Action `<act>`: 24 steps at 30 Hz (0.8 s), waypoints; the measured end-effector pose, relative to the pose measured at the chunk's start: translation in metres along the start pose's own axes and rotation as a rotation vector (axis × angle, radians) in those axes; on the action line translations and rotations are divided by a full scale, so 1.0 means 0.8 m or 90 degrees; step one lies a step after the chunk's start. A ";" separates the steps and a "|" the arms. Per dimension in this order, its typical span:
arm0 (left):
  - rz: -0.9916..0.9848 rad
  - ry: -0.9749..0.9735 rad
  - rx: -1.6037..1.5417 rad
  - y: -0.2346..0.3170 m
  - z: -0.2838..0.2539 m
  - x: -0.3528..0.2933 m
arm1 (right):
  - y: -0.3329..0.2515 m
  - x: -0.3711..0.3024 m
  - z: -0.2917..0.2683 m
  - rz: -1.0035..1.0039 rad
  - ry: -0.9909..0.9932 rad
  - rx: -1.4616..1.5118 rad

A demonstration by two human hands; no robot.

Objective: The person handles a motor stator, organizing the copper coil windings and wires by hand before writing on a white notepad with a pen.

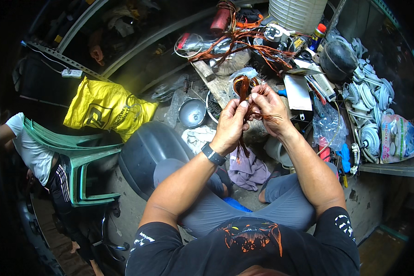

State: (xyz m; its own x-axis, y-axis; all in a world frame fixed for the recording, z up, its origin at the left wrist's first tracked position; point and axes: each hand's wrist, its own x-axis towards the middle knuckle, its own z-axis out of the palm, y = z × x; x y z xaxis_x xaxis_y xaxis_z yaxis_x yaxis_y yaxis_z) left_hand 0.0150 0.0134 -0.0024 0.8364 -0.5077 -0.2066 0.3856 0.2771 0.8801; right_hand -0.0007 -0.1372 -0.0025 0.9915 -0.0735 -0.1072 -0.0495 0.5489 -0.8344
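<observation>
The left hand [233, 123] pinches a copper-coloured wire bundle [244, 86] between thumb and fingers; the right hand [269, 106] grasps it just beside. The bundle is held above the near edge of the wooden bench [217, 88], its loop pointing toward the far edge and loose ends hanging below the left hand. Gripping with both hands probably keeps the springy strands gathered. A similar wire tangle [237, 37] lies toward the bench's far edge, perhaps to leave room near the hands.
</observation>
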 end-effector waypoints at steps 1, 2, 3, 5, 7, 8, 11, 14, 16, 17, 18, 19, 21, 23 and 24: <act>0.001 0.001 0.003 -0.001 0.001 0.000 | 0.000 0.001 0.001 -0.002 0.006 -0.013; 0.001 0.000 0.006 -0.001 0.002 0.000 | 0.000 0.001 0.001 -0.005 0.011 -0.020; -0.008 0.004 0.014 -0.002 0.003 0.000 | 0.000 0.002 0.002 -0.018 0.002 -0.016; 0.002 0.010 0.012 -0.004 0.005 -0.001 | 0.001 0.003 0.003 -0.005 0.034 -0.026; 0.002 0.014 0.015 -0.005 0.006 -0.001 | 0.000 0.003 0.002 -0.004 0.044 -0.032; 0.000 0.011 0.016 -0.006 0.006 -0.001 | 0.000 0.003 0.002 -0.005 0.047 -0.039; 0.002 0.005 0.026 -0.006 0.006 -0.001 | -0.001 0.002 0.001 0.001 0.037 -0.056; 0.002 0.006 0.047 -0.005 0.006 -0.001 | 0.000 0.001 0.002 -0.008 0.045 -0.067; 0.002 0.010 0.063 -0.005 0.007 -0.001 | 0.001 0.001 0.003 -0.014 0.053 -0.074; 0.003 0.013 0.071 -0.005 0.008 -0.001 | 0.001 0.002 0.003 -0.014 0.053 -0.078; 0.006 0.014 0.076 -0.005 0.008 -0.001 | 0.001 0.002 0.003 -0.009 0.057 -0.076; 0.007 0.019 0.092 -0.005 0.009 -0.001 | 0.002 0.002 0.002 -0.009 0.055 -0.078; 0.017 0.021 0.118 -0.005 0.009 -0.001 | 0.003 0.003 0.001 -0.002 0.051 -0.062; 0.023 0.018 0.141 -0.005 0.008 -0.001 | 0.004 0.004 0.000 -0.004 0.055 -0.072; 0.028 0.015 0.151 -0.005 0.008 -0.001 | 0.004 0.004 -0.001 -0.005 0.053 -0.073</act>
State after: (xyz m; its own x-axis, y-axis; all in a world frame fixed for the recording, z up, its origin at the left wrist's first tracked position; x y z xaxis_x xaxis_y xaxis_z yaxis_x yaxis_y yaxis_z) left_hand 0.0103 0.0073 -0.0032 0.8602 -0.4799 -0.1724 0.2476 0.0976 0.9639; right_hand 0.0021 -0.1363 -0.0058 0.9786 -0.1497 -0.1409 -0.0595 0.4500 -0.8911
